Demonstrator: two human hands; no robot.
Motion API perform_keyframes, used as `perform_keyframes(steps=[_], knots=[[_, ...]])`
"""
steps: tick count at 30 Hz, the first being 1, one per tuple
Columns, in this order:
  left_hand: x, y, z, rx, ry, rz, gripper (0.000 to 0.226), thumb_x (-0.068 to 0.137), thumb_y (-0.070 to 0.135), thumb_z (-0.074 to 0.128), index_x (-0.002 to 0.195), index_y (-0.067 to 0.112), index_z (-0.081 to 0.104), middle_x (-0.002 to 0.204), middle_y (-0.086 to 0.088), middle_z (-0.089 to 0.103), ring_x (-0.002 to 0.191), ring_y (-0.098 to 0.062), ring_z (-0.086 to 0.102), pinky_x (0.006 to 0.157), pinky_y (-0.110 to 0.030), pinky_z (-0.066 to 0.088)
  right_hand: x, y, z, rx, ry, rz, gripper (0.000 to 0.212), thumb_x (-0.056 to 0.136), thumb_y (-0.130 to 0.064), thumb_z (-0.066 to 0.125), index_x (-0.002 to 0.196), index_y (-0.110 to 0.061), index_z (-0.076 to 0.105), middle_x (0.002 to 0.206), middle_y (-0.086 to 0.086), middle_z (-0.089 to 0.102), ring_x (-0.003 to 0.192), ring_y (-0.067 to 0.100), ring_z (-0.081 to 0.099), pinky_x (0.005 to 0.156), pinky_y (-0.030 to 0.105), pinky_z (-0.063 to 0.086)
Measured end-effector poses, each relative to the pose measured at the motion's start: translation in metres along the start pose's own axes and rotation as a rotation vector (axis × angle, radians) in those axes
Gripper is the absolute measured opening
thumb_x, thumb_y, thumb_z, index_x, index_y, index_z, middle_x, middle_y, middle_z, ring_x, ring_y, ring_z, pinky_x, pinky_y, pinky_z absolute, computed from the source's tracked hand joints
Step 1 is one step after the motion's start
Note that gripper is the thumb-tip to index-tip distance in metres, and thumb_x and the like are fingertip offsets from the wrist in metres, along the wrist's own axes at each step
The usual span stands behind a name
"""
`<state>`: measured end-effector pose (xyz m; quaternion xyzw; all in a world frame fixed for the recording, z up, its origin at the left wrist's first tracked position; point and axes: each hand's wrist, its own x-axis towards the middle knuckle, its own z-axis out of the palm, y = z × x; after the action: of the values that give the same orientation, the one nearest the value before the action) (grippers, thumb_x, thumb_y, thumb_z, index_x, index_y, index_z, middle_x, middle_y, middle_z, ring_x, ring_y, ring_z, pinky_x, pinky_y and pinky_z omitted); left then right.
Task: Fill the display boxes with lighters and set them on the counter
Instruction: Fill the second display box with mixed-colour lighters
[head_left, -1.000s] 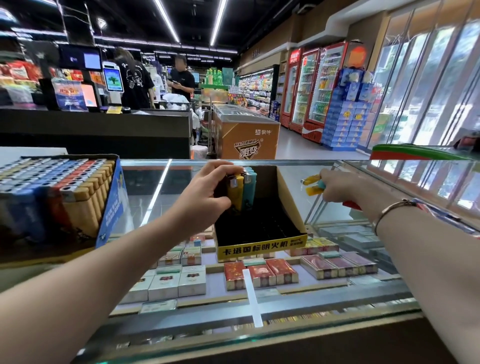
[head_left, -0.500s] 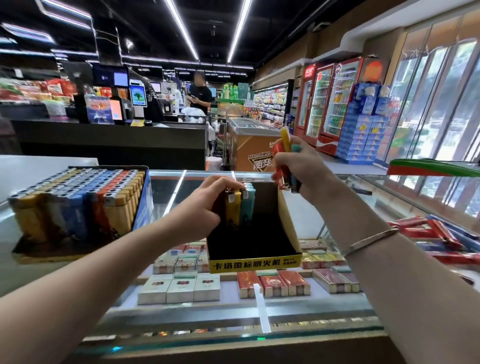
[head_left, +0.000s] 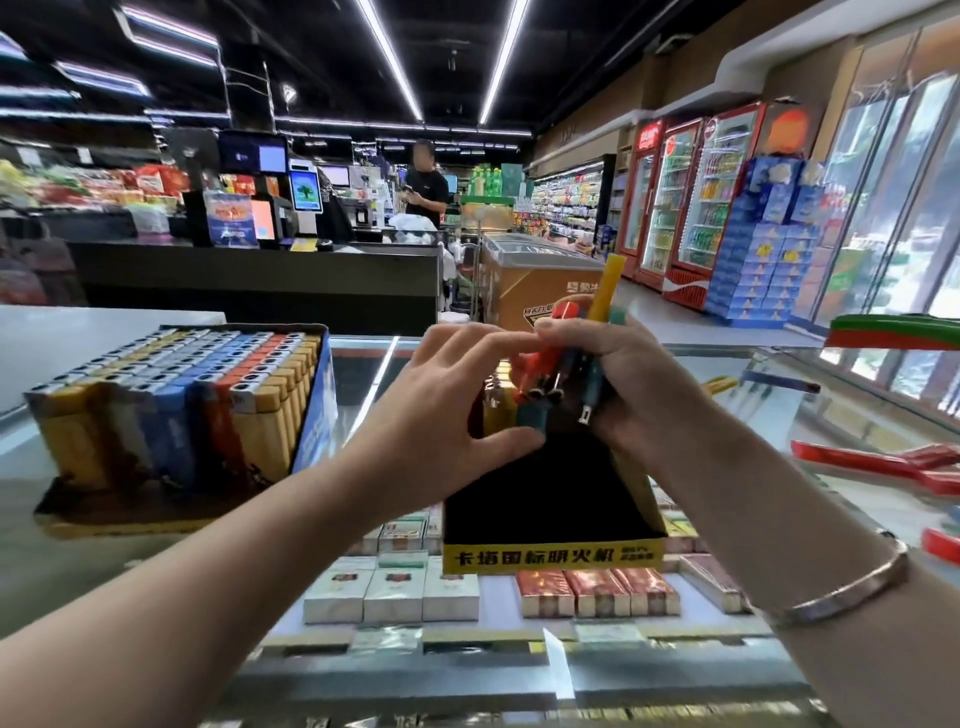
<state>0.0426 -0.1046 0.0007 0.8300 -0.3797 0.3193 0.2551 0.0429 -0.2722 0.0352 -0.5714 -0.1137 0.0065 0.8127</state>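
So the right hand (head_left: 631, 384) is wrapped around a mixed bundle of lighters (head_left: 566, 364), orange, teal and a yellow one poking up out of the top, held just above the back of the open box (head_left: 550, 499) in the middle of the frame. Makes sense to hold them there: the bundle is basically the supply, parked right over where they need to go.

The left hand (head_left: 441, 410) has come across to meet it. Its fingers (head_left: 483, 343) are spread, forefinger laid across the top of the orange lighter and thumb tucked under a teal one at the bottom. Looks to me like it's about to peel one or two off the bundle, though it's blurry in there and I can't tell if it's truly pinching yet or just touching.

The box sits on the glass surface (head_left: 363, 374), yellow label facing the camera, mostly dark and empty inside. A few lighters stand upright at the back, half hidden behind the hands. So I'd say this box is barely started.

Over at the left of the frame there's a full box (head_left: 176, 395), rows packed tight with caps up, which is presumably what this one should end up like. More loose lighters (head_left: 883, 462) lie on the glass at the right edge, near the right arm, handy for the next grab.
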Motion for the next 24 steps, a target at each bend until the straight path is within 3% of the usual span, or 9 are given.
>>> perform_keyframes(steps=[4, 9, 13, 18, 21, 24], knots=[[0.002, 0.005, -0.007, 0.014, 0.162, 0.065, 0.040, 0.078, 0.042, 0.065, 0.112, 0.021, 0.064, 0.105, 0.014, 0.050, 0.103, -0.011, 0.049, 0.084, -0.018, 0.039, -0.003, 0.000, 0.002, 0.066, -0.011, -0.018, 0.034, 0.075, -0.010, 0.069, 0.102, -0.006, 0.050, 0.065, 0.007, 0.058, 0.057, 0.018, 0.062, 0.052, 0.031, 0.054], [0.003, 0.014, -0.019, -0.073, 0.222, 0.071, 0.030, 0.085, 0.032, 0.057, 0.106, 0.011, 0.066, 0.102, 0.008, 0.058, 0.096, -0.017, 0.058, 0.080, -0.036, 0.050, -0.005, -0.003, 0.003, 0.104, -0.039, 0.023, 0.025, 0.067, -0.020, 0.068, 0.081, -0.004, 0.054, 0.064, 0.009, 0.055, 0.058, 0.020, 0.063, 0.048, 0.029, 0.055], [0.005, 0.013, -0.027, -0.287, 0.297, -0.056, 0.008, 0.091, 0.021, 0.055, 0.097, 0.024, 0.060, 0.092, 0.016, 0.061, 0.086, -0.002, 0.061, 0.077, -0.022, 0.053, -0.006, 0.002, 0.003, -0.001, -0.078, 0.072, 0.021, 0.067, -0.014, 0.068, 0.083, -0.005, 0.059, 0.061, 0.009, 0.060, 0.053, 0.019, 0.064, 0.046, 0.027, 0.054], [0.005, 0.004, -0.037, -0.462, 0.338, -0.201, 0.011, 0.090, 0.014, 0.054, 0.088, 0.023, 0.059, 0.077, 0.007, 0.065, 0.071, -0.010, 0.064, 0.065, -0.019, 0.053, -0.003, -0.009, -0.007, -0.053, 0.001, -0.121, 0.026, 0.065, 0.002, 0.064, 0.088, -0.009, 0.057, 0.059, 0.006, 0.062, 0.051, 0.021, 0.060, 0.050, 0.029, 0.053], [0.004, 0.001, -0.037, -0.415, 0.268, -0.199, 0.011, 0.086, 0.015, 0.058, 0.092, 0.024, 0.062, 0.078, 0.008, 0.066, 0.069, -0.006, 0.066, 0.064, -0.016, 0.053, -0.003, -0.017, -0.016, -0.276, 0.142, -0.278, 0.022, 0.077, 0.009, 0.058, 0.088, -0.010, 0.058, 0.058, 0.004, 0.055, 0.048, 0.018, 0.053, 0.045, 0.025, 0.048], [0.002, -0.001, -0.034, -0.248, 0.187, -0.179, 0.014, 0.084, 0.019, 0.060, 0.098, 0.023, 0.064, 0.080, 0.014, 0.065, 0.068, -0.003, 0.064, 0.060, -0.011, 0.050, -0.001, -0.015, -0.021, -0.341, 0.215, -0.256, 0.020, 0.079, 0.009, 0.056, 0.087, -0.008, 0.056, 0.062, 0.007, 0.048, 0.045, 0.016, 0.046, 0.040, 0.022, 0.042]])
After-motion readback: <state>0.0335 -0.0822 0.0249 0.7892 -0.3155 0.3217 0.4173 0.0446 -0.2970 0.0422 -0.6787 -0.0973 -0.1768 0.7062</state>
